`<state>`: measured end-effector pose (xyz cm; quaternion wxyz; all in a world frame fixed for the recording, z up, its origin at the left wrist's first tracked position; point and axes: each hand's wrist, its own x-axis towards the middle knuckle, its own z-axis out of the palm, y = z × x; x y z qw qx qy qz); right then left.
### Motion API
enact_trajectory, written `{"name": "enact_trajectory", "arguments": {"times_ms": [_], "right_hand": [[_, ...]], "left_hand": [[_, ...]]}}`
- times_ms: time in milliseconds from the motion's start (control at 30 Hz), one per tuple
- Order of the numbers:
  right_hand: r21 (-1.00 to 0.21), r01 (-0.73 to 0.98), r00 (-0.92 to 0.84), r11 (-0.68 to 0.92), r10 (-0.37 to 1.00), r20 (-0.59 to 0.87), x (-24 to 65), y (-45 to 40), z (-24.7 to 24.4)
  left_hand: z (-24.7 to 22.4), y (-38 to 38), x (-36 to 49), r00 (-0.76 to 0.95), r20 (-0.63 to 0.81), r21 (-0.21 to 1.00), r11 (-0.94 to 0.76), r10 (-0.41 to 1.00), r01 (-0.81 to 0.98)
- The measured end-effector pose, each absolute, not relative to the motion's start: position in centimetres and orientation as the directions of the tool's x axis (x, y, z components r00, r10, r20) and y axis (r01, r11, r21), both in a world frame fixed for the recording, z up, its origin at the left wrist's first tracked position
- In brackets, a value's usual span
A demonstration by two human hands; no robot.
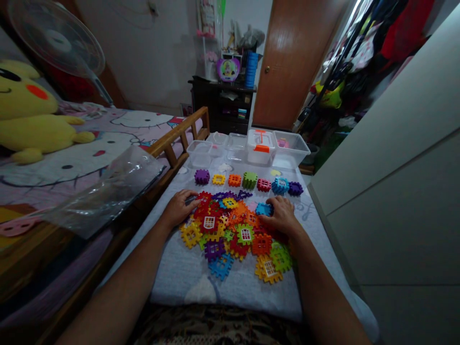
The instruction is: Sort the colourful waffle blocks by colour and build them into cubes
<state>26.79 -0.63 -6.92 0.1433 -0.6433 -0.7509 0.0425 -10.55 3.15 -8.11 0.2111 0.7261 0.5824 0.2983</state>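
At the far right edge of a loose pile of toy tiles (240, 247), a blue tile (264, 209) lies under the fingertips of the right hand (281, 213), which seems to pinch it between thumb and fingers. It should handle as light, stiff plastic, unlikely to break in normal use but perhaps a little slick on its flat faces; the notched rim offers the surest hold, with thumb and forefinger on opposite edges. The teeth may well catch on neighbouring tiles, so a straight lift would probably free it better than a sideways drag. It looks bright blue and squarish, though the fingers cover part of it. The left hand (179, 207) rests at the pile's other side, its fingers curved onto a red tile (203, 197); whether they grip it or only touch it, I cannot tell. Between the hands, tiles overlap in orange, yellow, green, purple and red, several toothed along their borders, and some carry white window frames, as on the green window tile (245, 234). Just beyond the pile runs a row of single-colour groups, from a purple stack (201, 177) past a green stack (249, 180) to a dark purple stack (295, 188). Farther back stand see-through tubs (200, 153) and a lidded box (256, 157) with orange clips, all on a pale blue cloth (179, 278).
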Motion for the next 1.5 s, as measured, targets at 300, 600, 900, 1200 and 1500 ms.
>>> {"name": "enact_trajectory", "arguments": {"times_ms": [300,600,900,1200,1500], "right_hand": [[-0.220,0.962,-0.148,0.161,0.986,0.076,26.4,-0.3,-6.3],[-0.204,0.964,-0.166,0.173,0.985,0.050,26.3,-0.2,-6.1],[-0.278,0.944,-0.119,0.177,0.969,0.216,29.7,1.0,-3.6],[-0.298,0.949,-0.047,0.103,0.981,0.190,35.4,8.3,-2.1],[-0.363,0.917,-0.159,0.165,0.986,0.047,37.4,10.6,-3.5]], "left_hand": [[-8.3,3.1,-10.7,0.157,0.199,0.637,-0.249,0.967,0.730],[-8.3,3.1,-10.6,0.156,0.189,0.637,-0.243,0.969,0.732],[-8.6,3.2,-10.8,0.149,0.198,0.653,-0.244,0.969,0.717],[-8.8,3.2,-11.0,0.148,0.208,0.646,-0.250,0.967,0.721],[-9.4,3.4,-11.3,0.156,0.213,0.645,-0.259,0.965,0.719]]}}
